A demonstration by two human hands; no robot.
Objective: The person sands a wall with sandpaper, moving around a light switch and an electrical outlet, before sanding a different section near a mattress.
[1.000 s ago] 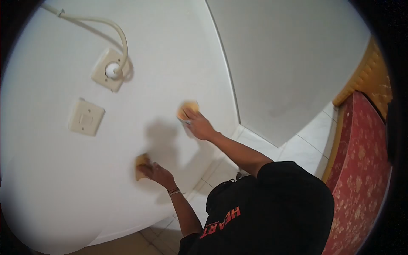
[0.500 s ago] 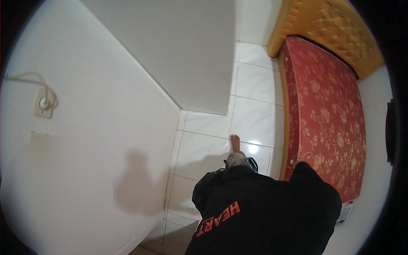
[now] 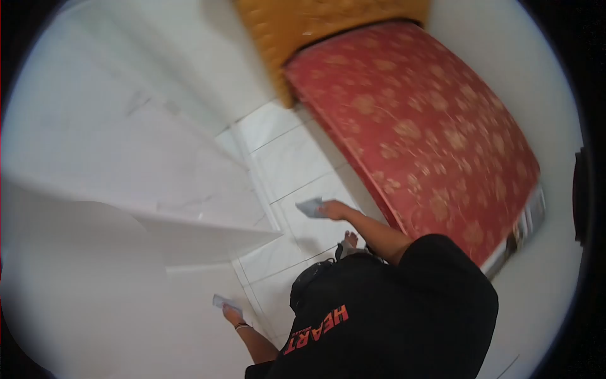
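My right hand is stretched out in front of me over the tiled floor, closed on a thin, pale grey-blue piece that looks like a folded cloth. Lower and to the left, my left hand has its fingers closed round a similar pale grey-blue piece, close to the white wall. Blur hides whether either piece is cloth or paper. A dark band circles my left wrist.
A bed with a red floral mattress and a tufted yellow headboard stands to the right. White floor tiles run between it and the white wall. My bare foot shows below my right arm.
My view has turned to the right, so the bed lies nearer the middle. Both hands have come into sight in front of me, each with a pale grey-blue piece.
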